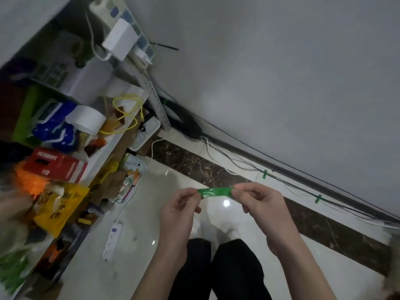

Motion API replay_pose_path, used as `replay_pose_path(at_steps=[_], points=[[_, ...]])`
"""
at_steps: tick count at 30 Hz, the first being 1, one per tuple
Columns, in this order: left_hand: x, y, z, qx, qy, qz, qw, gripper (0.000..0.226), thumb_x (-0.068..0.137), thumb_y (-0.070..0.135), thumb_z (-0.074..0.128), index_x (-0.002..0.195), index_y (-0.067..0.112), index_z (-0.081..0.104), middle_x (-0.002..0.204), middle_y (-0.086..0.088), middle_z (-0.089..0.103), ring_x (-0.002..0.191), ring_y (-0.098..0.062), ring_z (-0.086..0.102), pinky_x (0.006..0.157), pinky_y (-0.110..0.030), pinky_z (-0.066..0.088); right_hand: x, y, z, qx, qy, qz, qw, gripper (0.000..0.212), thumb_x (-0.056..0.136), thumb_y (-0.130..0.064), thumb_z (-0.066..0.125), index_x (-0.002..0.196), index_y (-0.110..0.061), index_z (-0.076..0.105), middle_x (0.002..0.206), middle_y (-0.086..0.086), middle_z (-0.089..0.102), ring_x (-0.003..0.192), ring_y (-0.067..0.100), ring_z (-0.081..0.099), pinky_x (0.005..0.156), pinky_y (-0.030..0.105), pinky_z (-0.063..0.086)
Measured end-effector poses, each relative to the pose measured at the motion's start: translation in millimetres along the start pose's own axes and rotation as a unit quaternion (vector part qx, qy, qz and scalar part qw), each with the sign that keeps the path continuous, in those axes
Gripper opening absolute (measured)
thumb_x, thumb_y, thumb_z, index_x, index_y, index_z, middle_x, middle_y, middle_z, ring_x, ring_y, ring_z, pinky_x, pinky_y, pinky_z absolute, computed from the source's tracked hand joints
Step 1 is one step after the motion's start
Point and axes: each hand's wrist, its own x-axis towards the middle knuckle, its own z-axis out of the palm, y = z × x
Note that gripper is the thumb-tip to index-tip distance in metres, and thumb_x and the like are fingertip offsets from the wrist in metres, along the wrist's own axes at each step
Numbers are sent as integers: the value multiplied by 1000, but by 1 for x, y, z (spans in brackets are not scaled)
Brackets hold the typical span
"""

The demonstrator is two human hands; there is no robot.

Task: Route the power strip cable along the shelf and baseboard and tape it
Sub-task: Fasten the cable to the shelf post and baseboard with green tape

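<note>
Hands: left hand point(179, 211) and right hand point(257, 202) each pinch one end of a green tape strip point(214, 192), held stretched between them, fingers curled.
Cable: white cable point(290, 188) runs just beside the baseboard point(357, 201) — two green tape pieces point(264, 174) cross it.
Power strip point(112, 239): on the floor, well apart from the baseboard — near the shelf point(121, 135).

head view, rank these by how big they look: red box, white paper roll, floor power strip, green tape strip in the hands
1. red box
2. white paper roll
3. power strip on the floor
4. green tape strip, smallest though nearest the camera; 3 and 4 look fairly close
</note>
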Motion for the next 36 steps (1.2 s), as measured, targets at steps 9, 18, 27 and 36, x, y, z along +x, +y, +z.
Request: replay_pose_path(at_steps=[9,18,27,36], points=[[292,-103,63,69,-68,25,995,9,94,9,64,98,11,72,66,4,61,59,0,56,57,-13,44,287,126,31,23,18,-26,999,8,85,-4,76,89,-10,79,71,2,74,52,0,60,52,12,48],[499,-232,117,111,-104,30,988,9,94,10,65,98,12,73,67,5,62,56,1,55,51,-10,44,485,272,42,-7,51,-56,997,5,90,-8,73,90,-10,77,69,-13,67,57,3,52,50,7,39],[622,-319,149,497,-114,490,707,52,97,15,61,145,6,46,145,-10,51,132,-17,48,114,-20,32,534,340,20,-43,129,-72,988,9,91,-5,71,97,-2,75,88,8,73,53,-7,54,55,7,44],[694,-357,180,697,-206,579,369,105,88,78,39,161,9,7,169,-13,1,156,-29,2,127,-47,9,532,345,14,-35,159,-65,985,7,92,-7,70,96,-6,76,82,3,71,52,-6,51,54,8,42]])
